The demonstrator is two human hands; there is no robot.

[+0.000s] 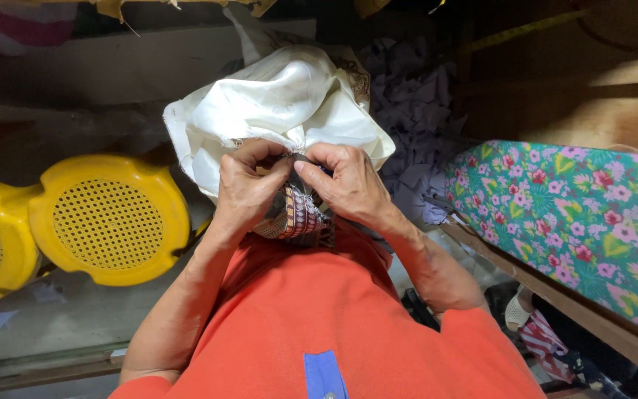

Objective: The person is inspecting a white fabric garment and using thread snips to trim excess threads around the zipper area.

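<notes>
My left hand (249,188) and my right hand (345,185) meet in the middle of the head view, fingertips pinched together on a bundle of cloth. The bundle is shiny cream fabric (289,100) bunched above the hands, joined to a dark patterned woven piece (297,218) that hangs just below my fingers against my orange shirt (319,310). Both hands grip the seam where the cream and the patterned cloth meet. What lies between the fingertips is hidden.
Two yellow perforated plastic stools (108,218) stand at the left on the floor. A surface covered in green floral cloth (577,214) runs along the right. A heap of pale purple fabric scraps (411,111) lies beyond the hands.
</notes>
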